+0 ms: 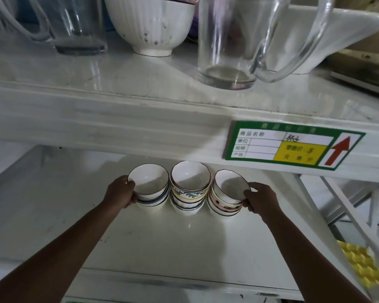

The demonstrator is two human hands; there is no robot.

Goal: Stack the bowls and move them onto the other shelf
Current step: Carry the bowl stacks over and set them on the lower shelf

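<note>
The white lower shelf (162,248) carries three stacks of small ceramic bowls side by side: left stack (150,194), middle stack (189,193), right stack (227,199). The white upper shelf (96,84) carries a white ribbed bowl (150,25), a clear glass pitcher (232,47) and a clear glass tumbler (79,25).

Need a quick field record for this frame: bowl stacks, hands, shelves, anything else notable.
bowl stacks: three in a row on the lower shelf, left stack, middle stack, right stack
left hand: gripping the left stack's outer side
right hand: gripping the right stack's outer side
middle stack: untouched by either hand, flanked closely by the other two
upper shelf: white ribbed bowl, glass pitcher, more glassware at left
shelf edge: green price label with red up arrow
</note>
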